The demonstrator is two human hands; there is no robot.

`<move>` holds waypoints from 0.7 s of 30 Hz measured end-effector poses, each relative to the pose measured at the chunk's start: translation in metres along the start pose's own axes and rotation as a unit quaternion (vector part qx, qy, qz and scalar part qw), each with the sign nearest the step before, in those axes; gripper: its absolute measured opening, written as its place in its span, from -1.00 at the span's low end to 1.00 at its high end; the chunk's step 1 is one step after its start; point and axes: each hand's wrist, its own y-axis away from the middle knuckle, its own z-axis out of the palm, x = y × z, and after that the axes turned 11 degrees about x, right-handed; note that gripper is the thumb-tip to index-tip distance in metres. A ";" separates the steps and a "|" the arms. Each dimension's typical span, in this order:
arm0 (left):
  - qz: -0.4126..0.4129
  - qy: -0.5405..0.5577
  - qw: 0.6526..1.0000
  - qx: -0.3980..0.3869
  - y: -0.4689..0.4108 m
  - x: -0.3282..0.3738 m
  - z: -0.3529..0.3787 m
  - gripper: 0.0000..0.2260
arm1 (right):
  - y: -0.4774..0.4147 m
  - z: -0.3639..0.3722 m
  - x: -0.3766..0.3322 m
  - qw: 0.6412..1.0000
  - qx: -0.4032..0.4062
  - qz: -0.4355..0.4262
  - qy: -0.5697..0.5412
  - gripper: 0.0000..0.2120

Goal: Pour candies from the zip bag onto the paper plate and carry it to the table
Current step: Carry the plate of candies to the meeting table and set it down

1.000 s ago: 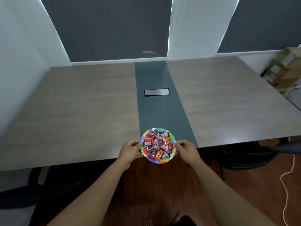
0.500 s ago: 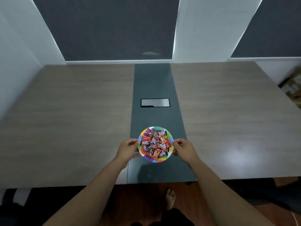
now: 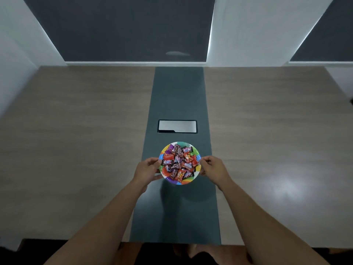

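**Plate of candies held over the table's dark centre strip**

A person is holding a rainbow-rimmed paper plate (image 3: 180, 181) by its two sides — the left hand (image 3: 148, 169) is gripping the left rim with fingers curled and clamped on it, the right hand (image 3: 213, 168) is pinching the right rim the same way. Wrapped candies (image 3: 179, 164), mostly red and purple, are lying heaped across the plate's middle. The plate is sitting above the dark strip (image 3: 177, 213) that is running down the centre of the wood-toned table (image 3: 76, 150), nearer the table's near edge than its far edge; a shadow is showing on the strip just below it, and whether the plate is touching the surface cannot be told. A rectangular hatch (image 3: 177, 126) is lying in the strip just beyond the plate, toward the far edge.
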 end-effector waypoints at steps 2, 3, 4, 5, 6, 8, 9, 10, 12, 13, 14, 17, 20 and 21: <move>-0.004 -0.004 1.000 0.002 -0.019 0.008 0.006 -0.86 | -0.019 0.005 -0.006 1.000 -0.003 0.008 -0.002 -0.80; -0.007 -0.008 1.000 0.002 -0.031 0.012 0.009 -0.86 | -0.029 0.008 -0.008 1.000 -0.005 0.014 0.000 -0.79; -0.009 -0.011 1.000 0.001 -0.042 0.016 0.011 -0.86 | -0.039 0.011 -0.010 1.000 -0.007 0.019 0.003 -0.79; -0.011 -0.013 1.000 0.002 -0.054 0.019 0.014 -0.86 | -0.049 0.015 -0.013 1.000 -0.007 0.025 0.005 -0.78; -0.013 -0.015 1.000 0.003 -0.066 0.023 0.017 -0.87 | -0.060 0.020 -0.016 0.999 -0.007 0.032 0.004 -0.77; -0.013 -0.016 1.000 0.004 -0.091 0.033 0.024 -0.89 | -0.083 0.029 -0.021 0.999 -0.003 0.046 -0.005 -0.77; -0.013 -0.018 1.000 0.006 -0.103 0.038 0.027 -0.88 | -0.094 0.033 -0.023 0.999 -0.001 0.050 -0.005 -0.77; -0.014 -0.020 1.000 0.008 -0.116 0.043 0.032 -0.87 | -0.107 0.038 -0.025 0.999 -0.001 0.051 -0.003 -0.78; -0.015 -0.024 1.000 0.010 -0.144 0.050 0.040 -0.84 | -0.133 0.046 -0.029 0.999 0.001 0.053 0.004 -0.78; -0.016 -0.025 0.999 0.013 -0.158 0.053 0.044 -0.84 | -0.146 0.050 -0.031 0.999 0.001 0.052 0.011 -0.78; -0.017 -0.026 0.999 0.015 -0.171 0.056 0.049 -0.84 | -0.160 0.055 -0.033 0.998 0.001 0.052 0.018 -0.78; -0.022 -0.027 0.999 0.014 -0.208 0.065 0.062 -0.83 | -0.197 0.070 -0.036 0.998 0.008 0.050 0.028 -0.83; -0.030 -0.028 0.999 0.009 -0.241 0.072 0.073 -0.83 | -0.227 0.084 -0.039 0.997 0.027 0.046 0.046 -0.88; -0.033 -0.034 0.999 0.008 -0.251 0.073 0.076 -0.83 | -0.236 0.088 -0.039 0.997 0.031 0.050 0.051 -0.86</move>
